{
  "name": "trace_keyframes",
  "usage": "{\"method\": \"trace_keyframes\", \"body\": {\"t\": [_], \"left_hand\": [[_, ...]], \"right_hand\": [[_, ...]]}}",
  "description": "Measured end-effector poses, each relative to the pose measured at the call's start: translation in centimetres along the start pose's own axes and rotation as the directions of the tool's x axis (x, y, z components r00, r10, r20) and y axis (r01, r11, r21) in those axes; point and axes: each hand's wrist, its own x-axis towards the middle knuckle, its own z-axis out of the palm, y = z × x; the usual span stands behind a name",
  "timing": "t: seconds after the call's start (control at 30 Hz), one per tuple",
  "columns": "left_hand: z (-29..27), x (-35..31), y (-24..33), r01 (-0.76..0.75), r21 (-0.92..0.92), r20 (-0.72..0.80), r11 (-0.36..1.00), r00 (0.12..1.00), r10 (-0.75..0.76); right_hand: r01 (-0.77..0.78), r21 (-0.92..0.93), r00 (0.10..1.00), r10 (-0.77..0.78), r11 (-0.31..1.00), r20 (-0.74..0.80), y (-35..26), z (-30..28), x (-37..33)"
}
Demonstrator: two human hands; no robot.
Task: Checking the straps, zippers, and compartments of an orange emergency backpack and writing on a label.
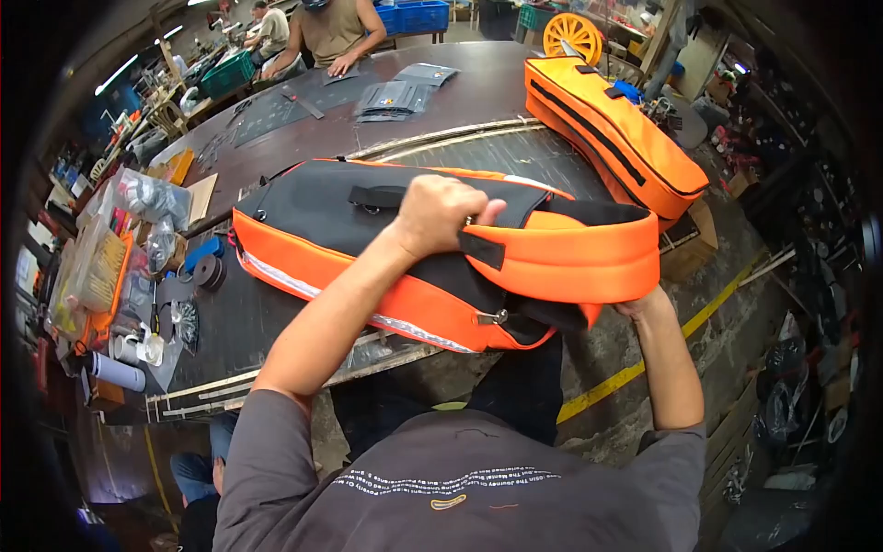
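A long orange and black bag (322, 212) with silver reflective strips lies across the near edge of the table, black panel up. At its right end an orange padded strap (570, 262) curves up and round in a loop. My left hand (446, 216) is closed on the strap's end beside a black patch. Under the loop's lower right edge, my right hand (639, 304) holds the strap from below; its fingers are mostly hidden. A zipper pull (494, 317) hangs at the bag's near right corner. Toward the middle, a black handle (372, 196) lies on the panel.
Another orange bag (616, 129) rests on the far right of the dark table (432, 110). Grey cut pieces (395, 99) lie near a co-worker (331, 37) at the far side. Clutter, a tape roll (210, 272) and a pale tumbler (118, 372) stand at the left.
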Motion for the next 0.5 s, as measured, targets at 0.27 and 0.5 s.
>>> {"method": "trace_keyframes", "body": {"t": [0.27, 0.5], "left_hand": [[2.7, -2.9, -1.8, 0.234, 0.146, 0.333, 0.961, 0.904, -0.27], [2.4, -3.5, -3.3, 0.348, 0.272, 0.478, 0.897, 0.76, -0.44]], "right_hand": [[0.391, 0.067, 0.914, -0.396, 0.918, 0.092, -5.2, 3.3, -8.1], [0.855, 0.236, 0.367, -0.86, 0.462, 0.354, -6.1, -2.9, -6.3]]}}
